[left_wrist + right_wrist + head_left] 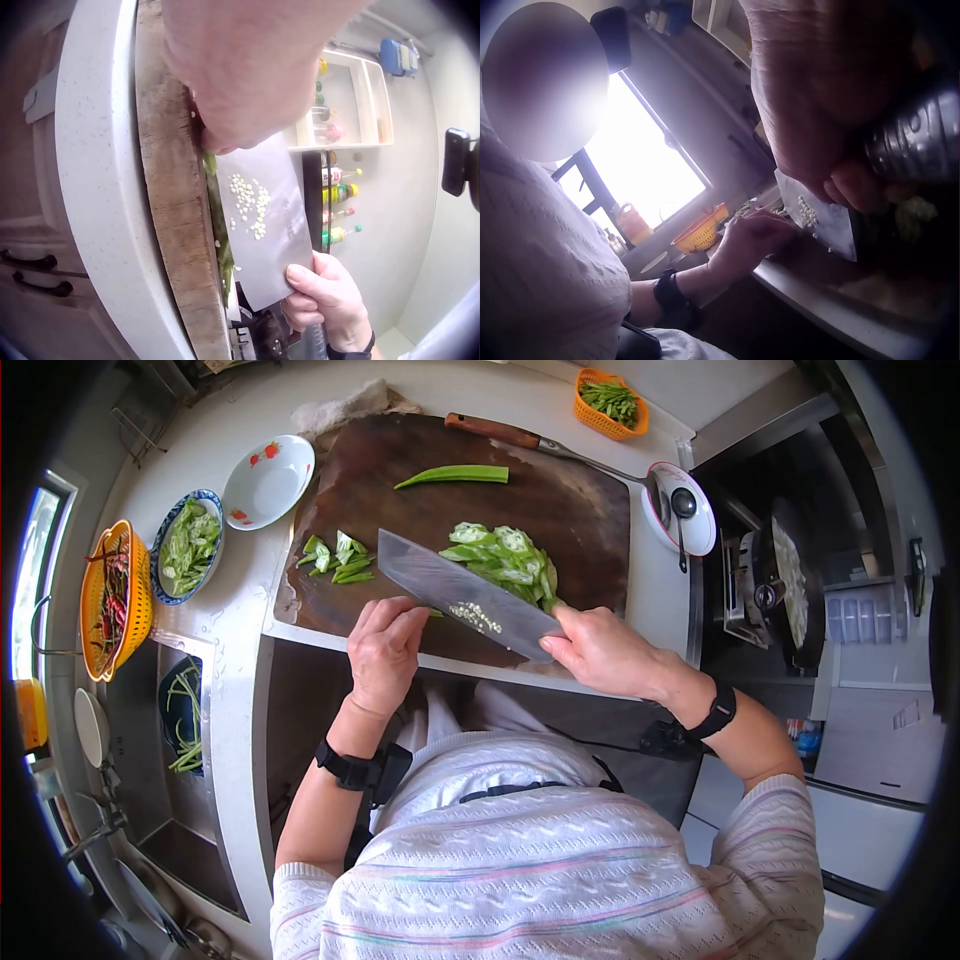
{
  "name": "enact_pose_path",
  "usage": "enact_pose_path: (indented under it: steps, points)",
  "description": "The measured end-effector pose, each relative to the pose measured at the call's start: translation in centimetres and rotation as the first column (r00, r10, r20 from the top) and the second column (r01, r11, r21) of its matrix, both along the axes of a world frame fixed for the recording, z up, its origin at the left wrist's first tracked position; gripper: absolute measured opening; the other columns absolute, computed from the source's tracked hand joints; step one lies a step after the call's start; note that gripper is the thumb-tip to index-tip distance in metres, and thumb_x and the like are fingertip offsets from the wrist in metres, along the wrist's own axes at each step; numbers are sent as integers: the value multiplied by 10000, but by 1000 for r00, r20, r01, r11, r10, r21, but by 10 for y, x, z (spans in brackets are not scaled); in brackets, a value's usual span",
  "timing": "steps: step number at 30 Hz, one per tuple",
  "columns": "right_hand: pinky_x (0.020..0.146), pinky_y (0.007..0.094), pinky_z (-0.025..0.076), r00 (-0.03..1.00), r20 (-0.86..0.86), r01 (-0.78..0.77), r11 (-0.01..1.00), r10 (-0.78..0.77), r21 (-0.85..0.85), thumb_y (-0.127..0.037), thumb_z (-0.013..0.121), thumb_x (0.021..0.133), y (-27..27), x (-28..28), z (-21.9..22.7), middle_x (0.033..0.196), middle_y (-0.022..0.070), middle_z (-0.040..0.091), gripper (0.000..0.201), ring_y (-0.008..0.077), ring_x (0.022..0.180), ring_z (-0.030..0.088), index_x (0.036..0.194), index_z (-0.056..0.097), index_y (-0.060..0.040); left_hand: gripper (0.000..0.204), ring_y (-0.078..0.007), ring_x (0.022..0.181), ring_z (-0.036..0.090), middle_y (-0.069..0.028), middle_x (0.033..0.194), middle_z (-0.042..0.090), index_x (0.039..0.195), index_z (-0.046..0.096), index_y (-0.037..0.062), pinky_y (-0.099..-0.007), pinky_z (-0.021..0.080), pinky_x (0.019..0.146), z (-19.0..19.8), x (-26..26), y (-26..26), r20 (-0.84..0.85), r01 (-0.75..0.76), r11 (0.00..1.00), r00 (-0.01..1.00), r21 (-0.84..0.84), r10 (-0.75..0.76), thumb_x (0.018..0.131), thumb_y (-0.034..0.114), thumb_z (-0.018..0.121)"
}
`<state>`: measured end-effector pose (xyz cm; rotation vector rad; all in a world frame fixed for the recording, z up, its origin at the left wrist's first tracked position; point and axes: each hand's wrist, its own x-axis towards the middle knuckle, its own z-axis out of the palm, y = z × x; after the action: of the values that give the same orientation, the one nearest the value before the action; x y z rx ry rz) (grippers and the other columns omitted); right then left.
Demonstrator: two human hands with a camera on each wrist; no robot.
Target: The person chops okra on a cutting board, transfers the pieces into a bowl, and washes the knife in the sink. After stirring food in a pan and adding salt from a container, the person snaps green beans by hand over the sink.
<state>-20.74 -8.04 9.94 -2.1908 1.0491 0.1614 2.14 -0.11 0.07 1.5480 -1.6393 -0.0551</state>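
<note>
In the head view my right hand (610,650) grips a broad cleaver (430,572) at its handle end, small white seeds stuck to the blade. My left hand (385,645), fingers bent, pinches a green piece (436,613) near the blade at the front edge of the dark cutting board (370,460); most of that piece is hidden. The left wrist view also shows a bit of the green piece (211,163) under the fingertips. Sliced green vegetable (500,560) is heaped behind the blade, shorter cut pieces (340,558) lie left of it, and a long green pod (455,475) lies farther back.
A white bowl (268,482), a bowl of green slices (190,548) and an orange basket of red chillies (135,600) stand to the left. On the right are a spatula (500,430), a dish with a spoon (700,520) and a wok (800,580). Another orange basket (610,425) stands behind.
</note>
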Motion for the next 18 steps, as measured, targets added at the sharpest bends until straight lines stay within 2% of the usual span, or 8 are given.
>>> enact_pose_path:
  steps: [6,8,14,16,18]
  points:
    - [615,496,451,999,-36,-34,999,35,27,-204,533,873,-1,2,0,719,238,587,244,432,703,578,811,491,28,195,-230,732,573,-43,831,598,801,643,68,-326,477,639,-3,2,0,-4,10,999,1000,-36,-11,637,-37,660]
    - [615,495,451,999,-21,-30,999,30,22,-206,533,873,-2,2,-2,714,238,584,248,431,703,577,806,492,29,147,-241,739,589,-59,814,608,787,649,52,-319,486,644,0,1,0,-9,8,1000,1000,-9,-8,673,-39,674]
    - [641,489,450,1000,-1,-24,998,24,51,-210,534,869,-2,7,-17,750,259,578,263,435,745,570,799,496,41,129,-245,736,582,-64,812,603,781,643,47,-323,482,643,-1,2,-2,5,25,1000,1000,-3,-25,683,-33,669]
    - [549,435,431,996,90,-20,1000,20,-2,-194,553,872,1,6,-25,682,258,560,276,407,663,586,766,474,48,124,-249,740,580,-66,813,599,783,639,46,-328,480,647,2,4,-4,7,42,999,999,3,-42,689,-30,665]
    - [542,432,427,995,95,-6,1000,7,-2,-199,552,873,2,3,-22,668,248,557,277,408,646,578,768,474,45,120,-252,745,578,-68,815,595,786,635,45,-333,478,651,4,6,-6,14,66,998,998,15,-66,694,-28,662]
